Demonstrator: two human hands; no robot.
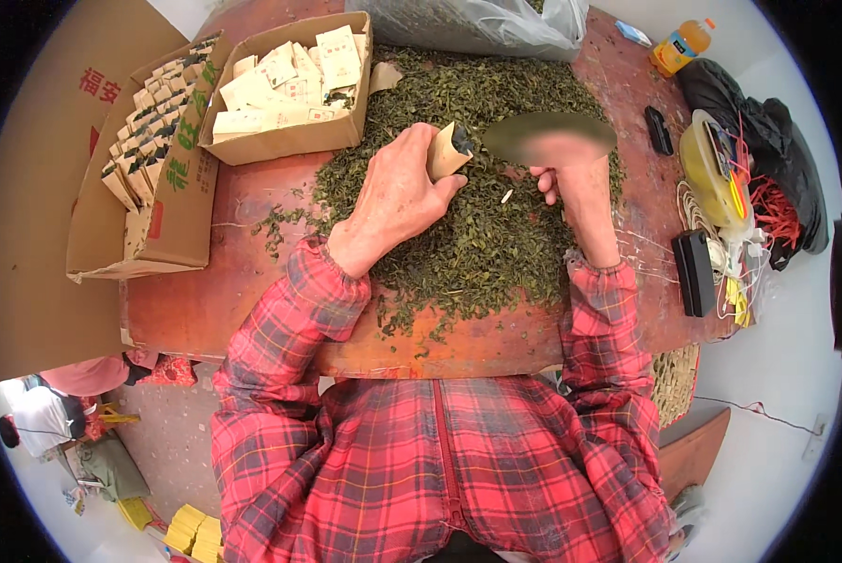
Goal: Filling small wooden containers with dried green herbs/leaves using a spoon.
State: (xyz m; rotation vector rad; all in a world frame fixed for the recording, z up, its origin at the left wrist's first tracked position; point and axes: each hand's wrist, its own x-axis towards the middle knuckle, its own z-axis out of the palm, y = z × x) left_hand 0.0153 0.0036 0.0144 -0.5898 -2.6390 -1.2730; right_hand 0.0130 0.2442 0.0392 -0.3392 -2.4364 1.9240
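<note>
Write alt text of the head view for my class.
The left hand holds a tan paper packet over dark green leaves heaped on a red table; the partly blurred right hand is over them. Two cardboard boxes hold more packets.

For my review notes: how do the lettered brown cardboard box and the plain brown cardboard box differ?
The lettered box looks larger than the plain box. The lettered box holds pale paper packets upright in rows; the plain box holds similar ones loosely heaped. Both stand open.
</note>
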